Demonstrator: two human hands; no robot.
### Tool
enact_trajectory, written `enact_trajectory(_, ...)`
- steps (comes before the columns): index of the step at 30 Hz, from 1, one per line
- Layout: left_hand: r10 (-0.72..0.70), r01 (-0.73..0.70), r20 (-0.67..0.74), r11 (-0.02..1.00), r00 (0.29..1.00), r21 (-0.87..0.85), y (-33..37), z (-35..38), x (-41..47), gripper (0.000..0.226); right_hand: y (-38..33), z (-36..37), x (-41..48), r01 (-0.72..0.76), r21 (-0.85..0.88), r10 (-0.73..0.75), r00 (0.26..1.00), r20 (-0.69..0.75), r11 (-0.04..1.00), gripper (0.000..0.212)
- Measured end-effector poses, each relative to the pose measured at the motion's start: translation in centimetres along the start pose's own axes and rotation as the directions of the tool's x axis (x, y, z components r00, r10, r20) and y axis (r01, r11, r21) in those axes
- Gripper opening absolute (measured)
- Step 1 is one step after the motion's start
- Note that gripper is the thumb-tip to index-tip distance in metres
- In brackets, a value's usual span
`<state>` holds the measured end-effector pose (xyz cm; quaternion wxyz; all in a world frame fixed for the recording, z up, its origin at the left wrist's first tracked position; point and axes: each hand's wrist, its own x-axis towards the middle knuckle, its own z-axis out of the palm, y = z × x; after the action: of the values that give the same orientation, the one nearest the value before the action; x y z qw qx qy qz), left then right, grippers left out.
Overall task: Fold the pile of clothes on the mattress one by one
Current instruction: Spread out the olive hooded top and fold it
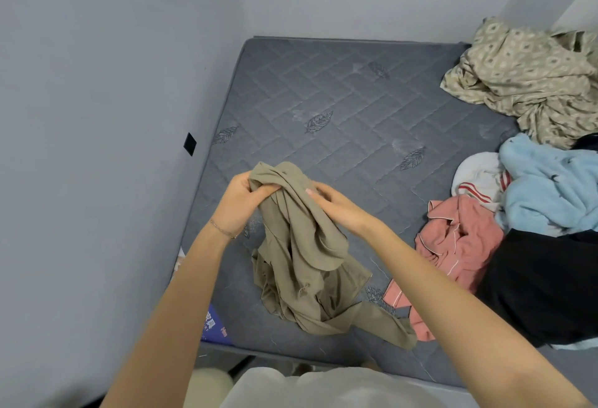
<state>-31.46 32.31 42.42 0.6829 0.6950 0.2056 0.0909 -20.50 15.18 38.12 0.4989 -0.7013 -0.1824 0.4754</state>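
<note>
An olive-green garment [304, 255] hangs bunched over the grey quilted mattress [339, 100], its lower part resting crumpled on the surface. My left hand [238, 204] grips its top left, thumb curled over the cloth. My right hand [338, 205] holds the fabric on the right side of the bunch. The pile lies at the right: a pink garment with white piping [453, 246], a black garment [537, 288], a light blue fleece [550, 187] and a white piece with red stripes [479, 181].
A beige patterned sheet [524, 81] is heaped at the mattress's far right corner. Grey walls close in the left and far sides. A black wall socket [189, 144] sits on the left wall. A purple label [215, 326] shows at the mattress's near left edge.
</note>
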Motion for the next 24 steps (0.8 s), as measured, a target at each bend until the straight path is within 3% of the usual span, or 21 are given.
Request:
enact_trajectory(3,0.030,-0.022,-0.121,0.998,0.992,0.066,0.2,-1.3,0.7,0.016,0.0,0.5,0.1,0.016,0.109,-0.015,1.000,-0.010,0.994,0.030)
enact_trajectory(6,0.044,-0.002,-0.275,0.989,0.960,0.151,-0.5,-2.3,1.5,0.008,-0.9,0.9,0.4,0.138,0.224,-0.091,0.974,-0.206,0.965,0.007)
enact_trajectory(9,-0.011,0.119,-0.317,0.938,0.948,0.325,-2.0,-2.5,1.8,0.013,-2.3,1.2,1.0,0.248,0.204,-0.163,0.919,-0.360,0.947,0.009)
enact_trajectory(11,-0.076,0.150,-0.227,0.933,0.971,0.328,-2.7,-2.1,1.4,0.036,-3.2,1.1,1.3,0.271,0.234,-0.148,0.887,-0.437,0.934,0.012)
enact_trajectory(13,-0.065,0.083,-0.072,0.952,0.995,0.295,-3.1,-1.4,0.8,0.060,-3.9,1.0,1.4,0.276,0.296,-0.102,0.866,-0.490,0.915,0.011)
enact_trajectory(17,-0.092,0.048,0.185,0.972,0.978,0.230,-3.1,2.2,-0.7,0.071,-5.1,1.2,1.1,0.233,0.465,0.010,0.886,-0.463,0.854,0.009)
enact_trajectory(19,-0.096,0.056,0.171,0.973,0.981,0.224,-3.6,4.4,-1.0,0.066,-5.5,1.7,1.0,0.212,0.526,0.021,0.916,-0.401,0.824,0.009)
enact_trajectory(22,-0.024,0.052,-0.105,0.960,0.994,0.274,-3.8,5.1,-0.6,0.030,-6.0,1.6,0.7,0.210,0.492,-0.012,0.927,-0.376,0.845,0.006)
enact_trajectory(24,-0.033,0.073,-0.144,0.957,0.989,0.281,-3.7,3.7,0.0,0.018,-6.0,1.0,0.5,0.218,0.482,-0.038,0.934,-0.356,0.848,0.007)
